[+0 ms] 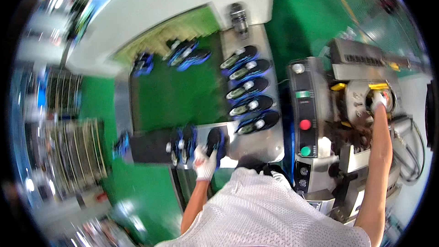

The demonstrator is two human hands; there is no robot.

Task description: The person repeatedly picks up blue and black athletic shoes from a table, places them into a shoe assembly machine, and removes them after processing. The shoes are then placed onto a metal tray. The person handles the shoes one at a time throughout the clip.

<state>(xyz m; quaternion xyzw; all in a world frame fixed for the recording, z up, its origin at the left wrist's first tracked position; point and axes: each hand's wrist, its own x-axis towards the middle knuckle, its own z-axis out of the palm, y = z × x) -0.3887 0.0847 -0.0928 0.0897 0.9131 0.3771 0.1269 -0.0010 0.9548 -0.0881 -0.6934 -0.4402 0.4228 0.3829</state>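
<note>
Shoes are what this bench is about: a person in a white mesh shirt stands between a conveyor and a machine, both hands in white gloves. The left hand [204,163] reaches forward to the near edge of the steel worktop [256,144] and closes over the heel of a dark shoe [215,141] lying there; the fingers wrap it, though how firm the hold is I cannot tell through the motion blur. Just left of it sit two more blue-and-black shoes [182,144], side by side. Along the worktop's right side a row of five shoes [249,90] lies sole-up, running from the near edge to the far one. Farther off, on the green belt [173,96], a few more shoes [185,55] come out of the tunnel opening.

The right hand [378,101] is stretched well away to the machine [361,105] on the right, resting at its round metal head; whether it grips anything there or only presses is not clear. A control panel [305,119] with a red and a green button stands between worktop and machine.

By my reading, this is the pick-up step: one shoe being taken from the worktop while the other hand tends the machine. Carrying it across would call for a surer grasp and a lift clear of the neighbouring pair.
</note>
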